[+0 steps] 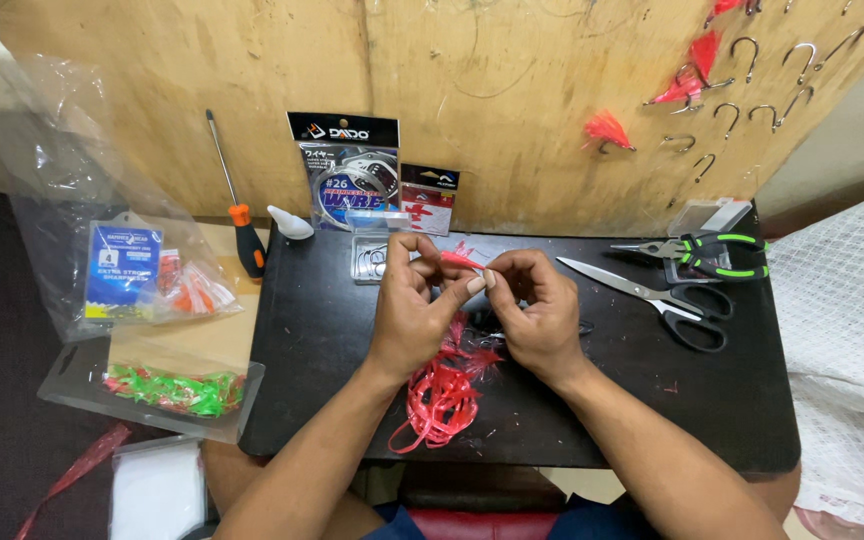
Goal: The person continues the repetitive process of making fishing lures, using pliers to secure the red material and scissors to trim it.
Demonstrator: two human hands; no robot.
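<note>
My left hand (414, 310) and my right hand (535, 305) meet over the middle of a black board (652, 400). Together they pinch a small red piece (460, 259) between thumbs and fingertips; its exact shape is hidden by my fingers. Below my hands lies a loose bundle of red strips (439, 398) on the board. A small clear box of hooks (370, 260) sits just behind my left hand.
Scissors (652, 297) and green-handled pliers (707, 250) lie at the right. Two hanging packets (347, 170) lean on the wooden wall, which holds several hooks (742, 55) and red lures (607, 130). An orange-handled screwdriver (242, 225), plastic bags (127, 270) and a green-lure pack (172, 390) lie left.
</note>
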